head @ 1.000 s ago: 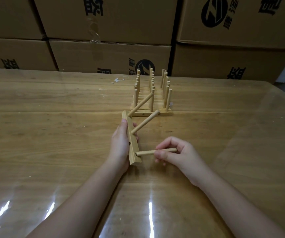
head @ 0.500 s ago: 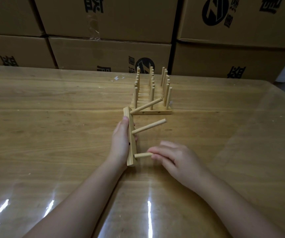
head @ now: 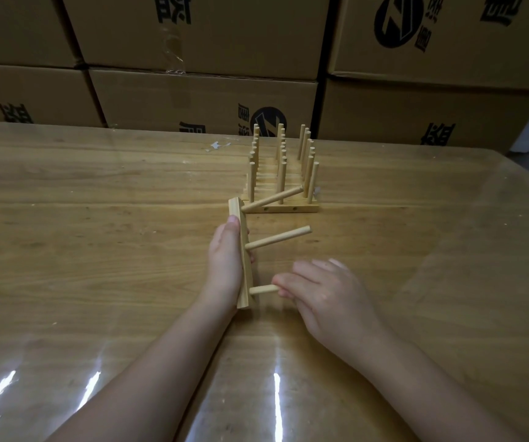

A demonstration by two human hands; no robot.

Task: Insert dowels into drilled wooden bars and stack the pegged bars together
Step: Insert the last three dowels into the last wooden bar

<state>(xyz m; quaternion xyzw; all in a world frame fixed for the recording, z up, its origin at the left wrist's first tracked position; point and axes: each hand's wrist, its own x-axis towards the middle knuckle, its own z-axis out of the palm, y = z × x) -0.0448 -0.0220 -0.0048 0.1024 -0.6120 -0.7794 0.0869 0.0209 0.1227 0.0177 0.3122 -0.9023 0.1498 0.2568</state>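
Observation:
My left hand (head: pixel 226 261) grips a light wooden bar (head: pixel 240 247) that stands on edge on the table, thumb along its left face. Two dowels stick out of the bar to the right: a far dowel (head: pixel 272 200) and a middle dowel (head: pixel 277 242). A third, near dowel (head: pixel 263 289) sits in the bar's lowest hole; my right hand (head: pixel 317 295) covers its outer end, with the fingers curled round it. Behind the bar stands a stack of pegged bars (head: pixel 283 183) with several upright dowels.
The wooden table (head: pixel 97 224) is covered with a glossy clear sheet that reflects light near its front edge. Stacked cardboard boxes (head: pixel 199 97) form a wall just behind the table. A small white scrap (head: pixel 217 145) lies at the back left of the pegged stack.
My right hand has slid left along the near dowel, so less of it shows between hand and bar. The bar has tipped flatter, its dowels pointing lower to the right.

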